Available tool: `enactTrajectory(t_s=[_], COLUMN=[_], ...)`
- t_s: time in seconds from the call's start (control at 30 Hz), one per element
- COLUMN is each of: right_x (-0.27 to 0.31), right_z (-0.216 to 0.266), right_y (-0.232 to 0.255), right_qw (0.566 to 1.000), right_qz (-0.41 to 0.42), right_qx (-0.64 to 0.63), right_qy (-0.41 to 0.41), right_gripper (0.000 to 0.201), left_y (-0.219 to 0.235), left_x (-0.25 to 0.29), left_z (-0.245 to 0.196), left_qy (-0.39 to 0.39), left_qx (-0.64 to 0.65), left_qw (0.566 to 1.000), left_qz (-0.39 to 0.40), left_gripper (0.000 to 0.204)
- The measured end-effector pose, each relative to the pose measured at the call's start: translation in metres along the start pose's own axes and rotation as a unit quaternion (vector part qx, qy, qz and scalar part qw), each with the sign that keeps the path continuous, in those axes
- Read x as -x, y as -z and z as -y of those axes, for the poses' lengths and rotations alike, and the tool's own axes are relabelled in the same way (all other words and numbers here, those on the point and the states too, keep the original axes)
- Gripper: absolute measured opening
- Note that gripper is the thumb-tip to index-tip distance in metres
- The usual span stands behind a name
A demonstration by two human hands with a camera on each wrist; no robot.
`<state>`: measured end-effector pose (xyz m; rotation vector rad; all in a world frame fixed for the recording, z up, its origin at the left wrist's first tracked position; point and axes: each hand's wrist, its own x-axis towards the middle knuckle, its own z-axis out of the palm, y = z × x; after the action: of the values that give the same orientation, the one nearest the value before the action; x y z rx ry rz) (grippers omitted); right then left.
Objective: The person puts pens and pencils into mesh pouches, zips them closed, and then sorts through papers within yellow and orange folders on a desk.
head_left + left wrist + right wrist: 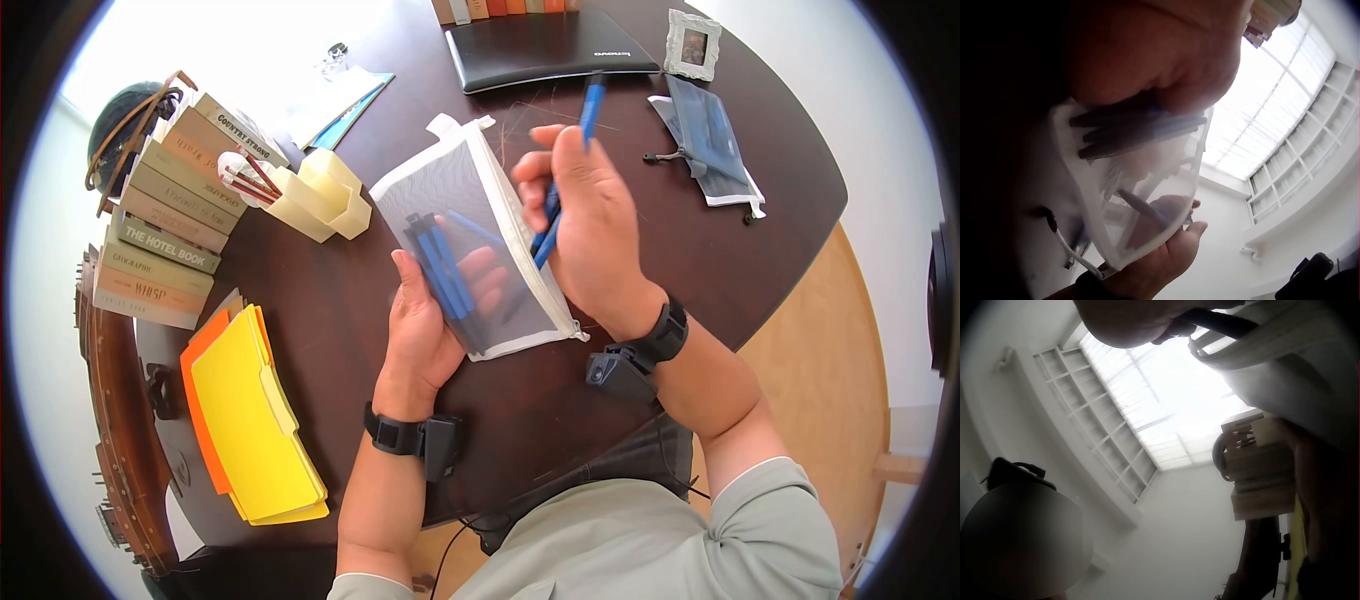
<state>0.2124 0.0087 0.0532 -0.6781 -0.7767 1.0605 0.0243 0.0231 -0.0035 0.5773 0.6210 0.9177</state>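
Note:
A white-edged mesh pouch lies across my left hand, whose fingers curl behind it and thumb rests along its left side. Several blue pens show through the mesh, side by side over the fingers. At the pouch's zippered right edge, my right hand holds blue pens; one sticks up past the thumb, and others point down at the opening. In the left wrist view, the pouch hangs below the left hand, with dark pens inside and the right hand beyond.
Beyond the pouch are a closed laptop and a photo frame. Another mesh pouch lies at the right. On the left stand a cream pen holder and books, with yellow folders nearer.

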Motion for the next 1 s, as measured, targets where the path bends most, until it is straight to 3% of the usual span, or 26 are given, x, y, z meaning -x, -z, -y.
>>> enactTrajectory(t_s=[0.1, 0.23, 0.43, 0.63, 0.83, 1.0], right_x=[0.003, 0.003, 0.0, 0.001, -0.003, 0.001], right_z=[-0.003, 0.001, 0.016, 0.003, -0.002, 0.004], right_y=[-0.007, -0.009, -0.009, -0.002, -0.002, -0.005], right_qw=[0.997, 0.995, 0.975, 0.991, 0.984, 0.983], right_qz=[0.027, 0.029, 0.005, 0.013, 0.016, -0.003], right_qx=[0.024, 0.02, -0.134, -0.1, -0.165, -0.177], right_qy=[-0.075, -0.09, -0.178, -0.083, 0.067, 0.038], right_gripper=[0.046, 0.047, 0.041, 0.04, 0.039, 0.042], left_y=[0.004, 0.002, 0.003, -0.009, -0.006, -0.012], left_x=[-0.004, -0.001, -0.003, 0.001, 0.005, 0.007], left_z=[0.002, -0.001, 0.0, -0.002, 0.0, 0.006], left_qy=[-0.01, -0.015, -0.018, -0.002, 0.039, 0.073], left_qx=[0.034, 0.043, 0.059, 0.061, 0.0, 0.01], left_qw=[0.999, 0.999, 0.998, 0.998, 0.999, 0.996], left_qz=[0.024, -0.003, -0.004, 0.011, 0.019, 0.045], left_gripper=[0.069, 0.068, 0.068, 0.071, 0.072, 0.072])
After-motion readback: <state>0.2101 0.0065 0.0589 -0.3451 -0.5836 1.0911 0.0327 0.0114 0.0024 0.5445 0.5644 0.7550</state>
